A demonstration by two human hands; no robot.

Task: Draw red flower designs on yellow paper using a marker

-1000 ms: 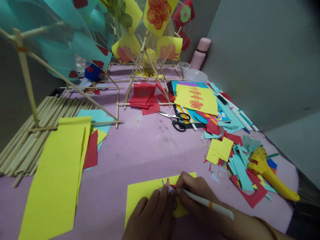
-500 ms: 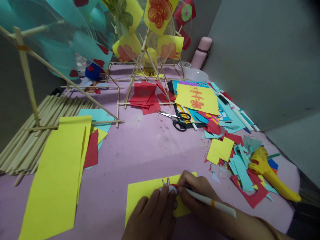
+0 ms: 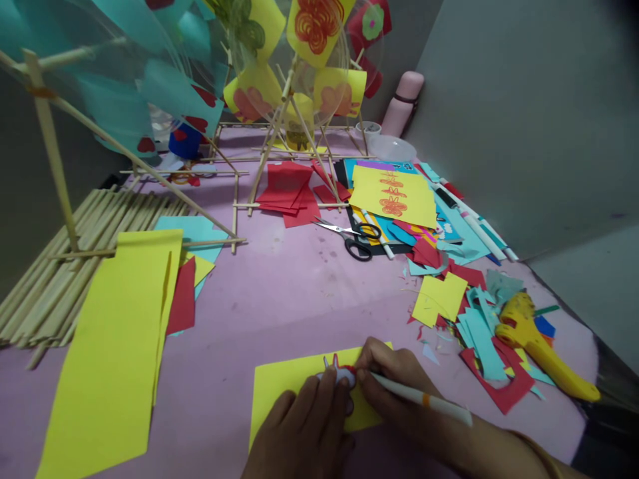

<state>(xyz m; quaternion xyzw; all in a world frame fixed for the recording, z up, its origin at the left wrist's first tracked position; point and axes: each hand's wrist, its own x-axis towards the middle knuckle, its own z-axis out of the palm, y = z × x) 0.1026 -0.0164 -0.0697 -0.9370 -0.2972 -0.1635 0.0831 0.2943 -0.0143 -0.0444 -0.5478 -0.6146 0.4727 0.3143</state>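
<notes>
At the bottom centre lies a yellow paper sheet (image 3: pixel 287 389) on the pink table (image 3: pixel 289 293). My left hand (image 3: pixel 304 432) rests on it, fingers pressing down a small pale template (image 3: pixel 344 377) with red marks around it. My right hand (image 3: pixel 394 386) pinches a white marker (image 3: pixel 424 400) with an orange band, its tip touching the edge of the template.
A long yellow strip (image 3: pixel 114 346) and a bundle of wooden sticks (image 3: pixel 64 273) lie left. Black-handled scissors (image 3: pixel 357 241), red sheets (image 3: pixel 289 189), a decorated yellow sheet (image 3: pixel 394 196), markers and paper scraps sit behind. A yellow glue gun (image 3: pixel 539 346) lies right. Stick-frame structures with paper stand at the back.
The marker tip has shifted slightly along the template's edge; both hands otherwise stay in place on the yellow sheet.
</notes>
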